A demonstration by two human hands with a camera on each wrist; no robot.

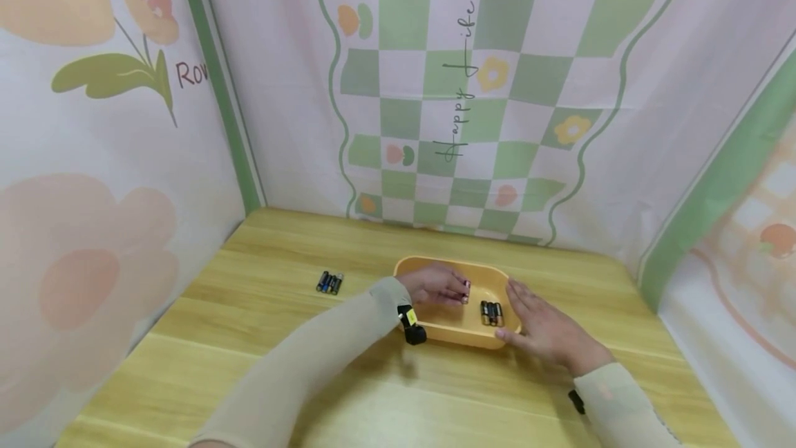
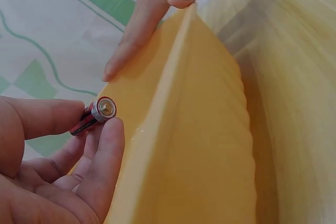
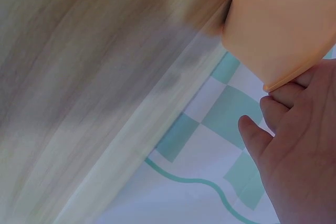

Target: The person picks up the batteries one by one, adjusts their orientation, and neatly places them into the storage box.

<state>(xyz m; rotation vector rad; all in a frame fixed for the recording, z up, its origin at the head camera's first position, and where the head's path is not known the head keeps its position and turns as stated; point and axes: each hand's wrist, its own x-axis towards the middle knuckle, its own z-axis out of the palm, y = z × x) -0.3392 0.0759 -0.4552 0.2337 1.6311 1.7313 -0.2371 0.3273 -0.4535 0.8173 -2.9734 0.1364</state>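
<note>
Between the thumb and fingers of my left hand (image 1: 435,283) is a red battery (image 2: 93,116), held over the inside of a yellow plastic bin (image 1: 454,334). One metal end of it faces the left wrist camera. My right hand (image 1: 550,327) rests at the bin's right end, its fingers fairly straight along the rim and the thumb at the near corner. In the right wrist view the fingertips (image 3: 286,94) meet the rim from outside. Three dark batteries with copper-coloured ends (image 1: 491,314) lie side by side on the bin's floor, near the right hand.
Several dark batteries (image 1: 329,283) lie in a row on the wooden table (image 1: 261,282), left of the bin. A printed cloth (image 1: 460,88) with green checks hangs behind the table, and more cloth hangs at both sides. Small black cameras (image 1: 412,325) sit on the wrists.
</note>
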